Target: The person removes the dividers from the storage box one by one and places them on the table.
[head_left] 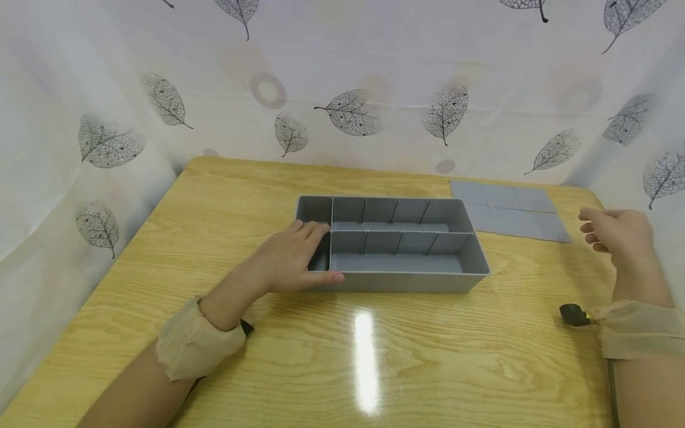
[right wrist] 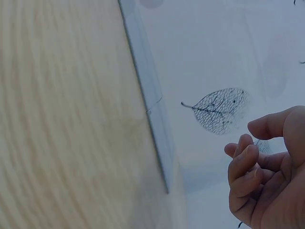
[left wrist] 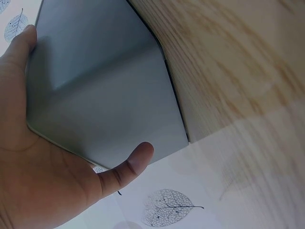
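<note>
A long grey divided box (head_left: 398,283) sits on the table, split lengthwise by one partition and crosswise near its left end. My left hand (head_left: 283,258) holds the box at its left front: the thumb lies along the outer front wall and the fingers reach over the rim to the left compartment. In the left wrist view, the thumb (left wrist: 128,167) rests against the smooth grey outer wall (left wrist: 114,105). My right hand (head_left: 623,235) is raised at the far right with loosely curled fingers, holding nothing. Several flat grey panels (head_left: 527,221) lie to its left.
The wooden table (head_left: 455,356) stretches around the box, with a bright light reflection in front of it. A pale curtain with leaf prints (head_left: 374,65) hangs behind the table and along both sides. The panels lie at the back right, close behind the box's right end.
</note>
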Demonstrator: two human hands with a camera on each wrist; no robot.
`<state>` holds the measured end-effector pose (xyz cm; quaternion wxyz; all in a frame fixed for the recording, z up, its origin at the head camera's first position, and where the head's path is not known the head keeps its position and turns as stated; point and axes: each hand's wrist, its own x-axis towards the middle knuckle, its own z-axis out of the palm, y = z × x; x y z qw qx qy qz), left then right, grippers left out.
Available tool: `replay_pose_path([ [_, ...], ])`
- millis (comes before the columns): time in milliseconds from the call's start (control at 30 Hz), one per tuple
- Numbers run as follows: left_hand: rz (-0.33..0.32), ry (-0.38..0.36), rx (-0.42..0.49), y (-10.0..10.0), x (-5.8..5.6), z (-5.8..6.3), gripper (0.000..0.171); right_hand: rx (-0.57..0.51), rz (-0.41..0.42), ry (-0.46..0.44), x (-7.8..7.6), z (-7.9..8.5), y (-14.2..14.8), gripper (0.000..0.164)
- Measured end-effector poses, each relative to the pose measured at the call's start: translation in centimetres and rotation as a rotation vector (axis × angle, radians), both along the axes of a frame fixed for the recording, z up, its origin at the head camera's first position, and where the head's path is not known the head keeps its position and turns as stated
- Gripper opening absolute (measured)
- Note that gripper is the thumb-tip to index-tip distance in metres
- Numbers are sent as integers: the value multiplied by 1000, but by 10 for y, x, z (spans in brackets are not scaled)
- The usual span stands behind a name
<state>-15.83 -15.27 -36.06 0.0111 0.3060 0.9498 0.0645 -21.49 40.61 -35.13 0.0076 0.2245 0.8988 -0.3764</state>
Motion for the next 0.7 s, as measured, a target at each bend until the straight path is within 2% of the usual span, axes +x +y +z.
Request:
replay_pose_path([
  [200,-7,-6,1,-1,0,2,104,5,53,114,1,33,-41,52],
  [400,-14,-10,2,-2,0,4,104,-26,159,223,11,64,-100,52],
  [500,-20,-4,-6,-2,-1,2,104,22,249,286,16,75,-132,52],
  [567,-25,5,-11,-1,-1,2,104,95,319,318,18,81,-154,50],
  [700,-28,19,-21,0,-1,1,104,264,515,376,21,91,-201,45],
])
